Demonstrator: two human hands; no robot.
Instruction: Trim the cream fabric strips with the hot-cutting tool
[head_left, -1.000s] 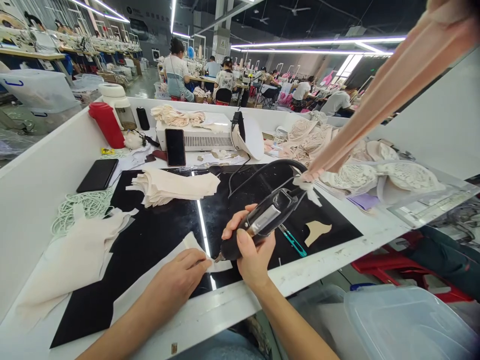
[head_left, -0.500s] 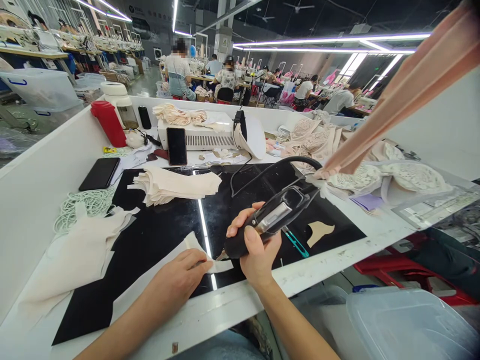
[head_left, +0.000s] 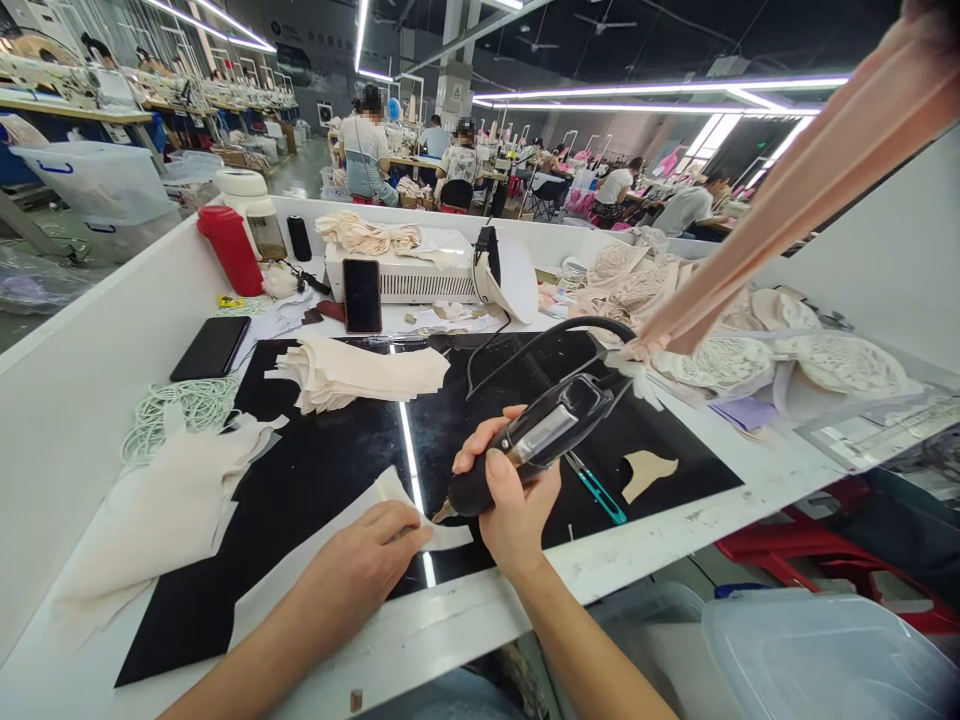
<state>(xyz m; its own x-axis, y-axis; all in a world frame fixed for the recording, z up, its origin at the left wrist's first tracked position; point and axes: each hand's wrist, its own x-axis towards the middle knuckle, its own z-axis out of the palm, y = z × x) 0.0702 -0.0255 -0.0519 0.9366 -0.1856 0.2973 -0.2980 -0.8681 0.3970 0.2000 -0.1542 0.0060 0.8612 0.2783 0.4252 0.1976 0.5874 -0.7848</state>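
My right hand (head_left: 523, 505) is wrapped around a black corded hand tool (head_left: 536, 435) with a metal plate on its side. Its narrow tip points down and left, close to the edge of a cream fabric piece (head_left: 300, 545); whether it touches the cloth I cannot tell. My left hand (head_left: 367, 555) presses that piece onto the black mat (head_left: 337, 470), with thumb and fingers closed at its edge just left of the tip. A pink cloth strap (head_left: 780, 200) runs from the tool's rear end up to the upper right.
Behind the hands lies a stack of cream fabric pieces (head_left: 360, 372). Right of the tool are teal thread snips (head_left: 598, 490) and a beige scrap (head_left: 649, 472). More cream fabric (head_left: 172, 515) lies left, lace bra cups (head_left: 840, 362) right. A vented white box (head_left: 420, 285) stands at the back.
The whole view has shifted slightly, so the table appears a little further right and lower. Against the fabric, the tool's tip is slightly further left. Both hands keep their hold.
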